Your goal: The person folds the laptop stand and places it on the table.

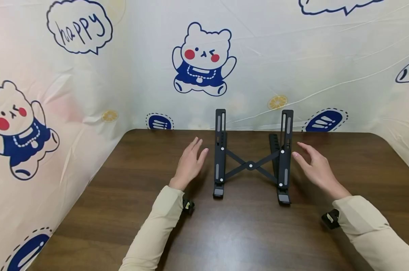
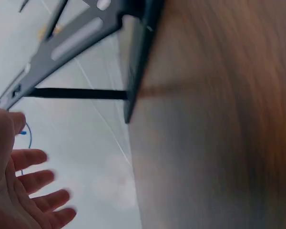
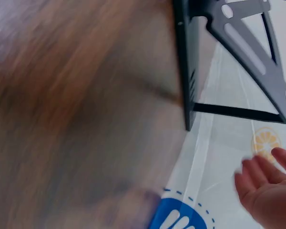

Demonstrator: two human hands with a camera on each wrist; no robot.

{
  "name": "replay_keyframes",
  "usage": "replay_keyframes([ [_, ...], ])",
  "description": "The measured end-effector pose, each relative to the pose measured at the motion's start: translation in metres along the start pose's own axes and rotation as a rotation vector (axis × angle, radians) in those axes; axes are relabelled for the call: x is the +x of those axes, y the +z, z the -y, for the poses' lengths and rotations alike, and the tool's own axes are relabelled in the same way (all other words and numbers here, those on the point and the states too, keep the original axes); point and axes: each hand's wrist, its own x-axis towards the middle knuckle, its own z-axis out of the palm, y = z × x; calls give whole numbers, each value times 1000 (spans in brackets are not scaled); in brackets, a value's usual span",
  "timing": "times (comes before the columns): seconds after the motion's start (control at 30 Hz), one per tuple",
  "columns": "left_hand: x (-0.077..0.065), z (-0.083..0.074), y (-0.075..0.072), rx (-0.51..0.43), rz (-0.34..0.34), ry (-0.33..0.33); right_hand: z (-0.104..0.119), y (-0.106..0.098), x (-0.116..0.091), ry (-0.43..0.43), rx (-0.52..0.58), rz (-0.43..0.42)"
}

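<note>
A black folding laptop stand [image 1: 250,165] stands unfolded on the brown table, its two side arms raised and joined by crossed bars. Grey pads line the arms and the front lips. To its left is my left hand [image 1: 188,162], fingers extended, a small gap from the stand. My right hand [image 1: 317,167] is held just off the right arm, fingers loosely spread and holding nothing. In the left wrist view the stand's side [image 2: 76,45] rises above my fingers [image 2: 38,181]. The right wrist view shows the opposite side [image 3: 243,47] and my right fingers [image 3: 262,171].
The wooden table [image 1: 224,233] ends at a back edge close behind the stand. A pale curtain [image 1: 258,67] printed with bears and speech bubbles hangs behind and at both sides. Small dark wrist cameras [image 1: 331,219] sit below both cuffs.
</note>
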Motion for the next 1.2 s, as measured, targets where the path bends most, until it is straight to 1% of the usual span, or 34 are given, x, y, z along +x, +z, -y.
replay_keyframes([
  [0.1, -4, -2, 0, -103, -34, 7, 5, 3, -1, -3, 36, -57],
  [0.2, -5, -5, 1, -163, -77, 16, 9, 5, -1, -11, 61, -96],
  [0.27, -6, -8, 2, -207, -88, 25, 10, 5, -1, -3, 83, -104],
  [0.33, -7, -12, 2, -256, -79, 26, 10, 6, -1, 19, 116, -99],
  [0.4, -8, -15, 3, -303, -55, 23, 5, 8, -1, 62, 170, -93],
  [0.5, -9, -19, 4, -351, -22, 5, -5, 12, 1, 108, 275, -77],
  [0.57, -10, -19, 5, -364, -9, -4, -9, 14, 2, 133, 323, -68],
  [0.63, -12, -19, 6, -370, -3, -16, -10, 15, 2, 131, 332, -47],
  [0.77, -13, -19, 8, -383, 17, -23, -1, 14, -1, 137, 339, 2],
  [0.87, -12, -18, 11, -394, 34, -28, 1, 11, -2, 166, 368, 50],
  [1.0, -9, -16, 14, -402, 39, -16, -1, 10, 1, 198, 365, 112],
  [1.1, -5, -15, 15, -404, 53, 2, -2, 9, 2, 196, 354, 141],
  [1.2, -3, -13, 18, -441, 96, -20, -3, 10, 3, 189, 351, 156],
])
